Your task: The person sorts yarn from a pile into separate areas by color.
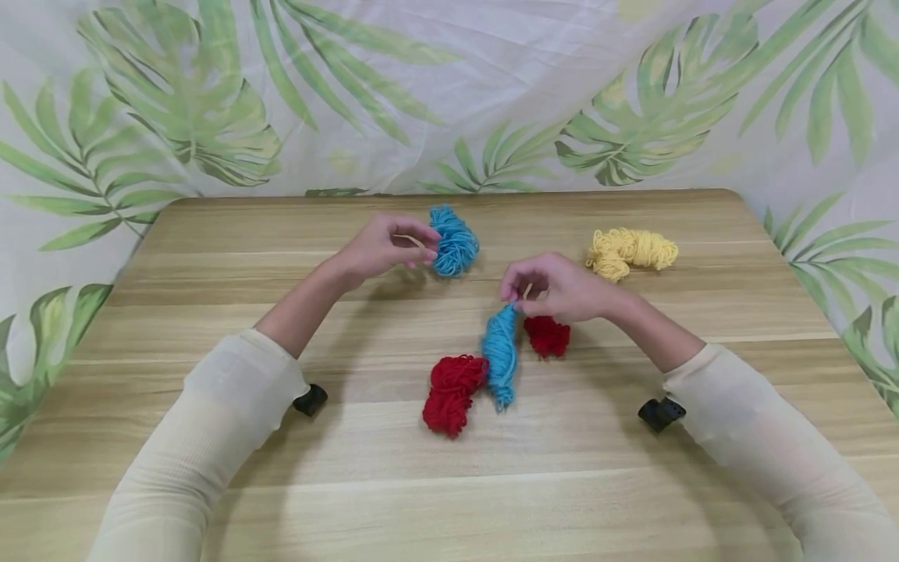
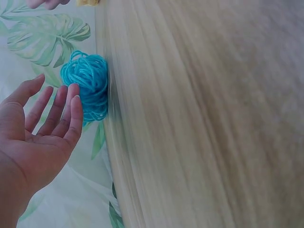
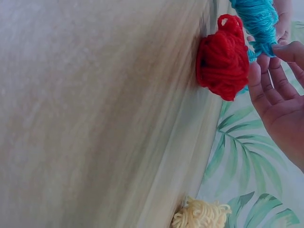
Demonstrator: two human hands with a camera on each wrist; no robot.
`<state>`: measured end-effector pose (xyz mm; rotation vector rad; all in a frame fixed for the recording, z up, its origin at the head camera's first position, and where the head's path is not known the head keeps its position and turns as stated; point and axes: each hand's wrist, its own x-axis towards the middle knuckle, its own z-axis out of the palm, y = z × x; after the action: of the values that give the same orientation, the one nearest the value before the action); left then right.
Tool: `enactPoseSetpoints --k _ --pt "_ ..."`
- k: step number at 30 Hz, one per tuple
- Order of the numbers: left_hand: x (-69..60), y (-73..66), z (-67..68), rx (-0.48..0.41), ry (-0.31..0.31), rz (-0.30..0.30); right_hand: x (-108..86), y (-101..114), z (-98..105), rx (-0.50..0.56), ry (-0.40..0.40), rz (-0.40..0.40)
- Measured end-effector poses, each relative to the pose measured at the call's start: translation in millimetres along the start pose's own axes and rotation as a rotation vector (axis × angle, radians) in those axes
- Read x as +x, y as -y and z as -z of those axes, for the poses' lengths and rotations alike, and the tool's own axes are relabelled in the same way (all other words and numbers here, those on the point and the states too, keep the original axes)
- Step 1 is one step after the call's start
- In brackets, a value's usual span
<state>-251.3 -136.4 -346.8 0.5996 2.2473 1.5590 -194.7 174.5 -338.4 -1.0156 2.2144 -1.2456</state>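
In the head view a round blue yarn bundle [image 1: 455, 242] lies near the table's back edge. My left hand [image 1: 389, 248] is at its left side, fingers loosely bent and not curled round the yarn; the left wrist view shows the hand [image 2: 45, 128] with spread fingers beside the bundle [image 2: 88, 85]. My right hand [image 1: 562, 287] pinches the top end of a long blue bundle [image 1: 500, 355], which hangs down from the fingertips. In the right wrist view thumb and finger of that hand [image 3: 282, 90] hold the end of the long bundle [image 3: 259, 23].
One red bundle [image 1: 453, 394] lies at the left of the long blue one. A second red bundle [image 1: 548, 336] sits below my right hand. A yellow bundle [image 1: 632, 251] lies at the back right. Behind the table [image 1: 351, 499] hangs a leaf-patterned cloth [image 1: 506, 70].
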Motion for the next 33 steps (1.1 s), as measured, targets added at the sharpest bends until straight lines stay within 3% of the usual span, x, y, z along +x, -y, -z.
enactPoseSetpoints --k 18,33 --pt "-2.6 -3.4 -4.7 0.011 0.053 -0.005 -4.3 -0.8 12.7 0.024 -0.102 0.044" --pt "-10.3 -9.9 -13.2 0.055 0.084 -0.016 -7.5 -1.3 20.2 0.033 -0.190 0.027"
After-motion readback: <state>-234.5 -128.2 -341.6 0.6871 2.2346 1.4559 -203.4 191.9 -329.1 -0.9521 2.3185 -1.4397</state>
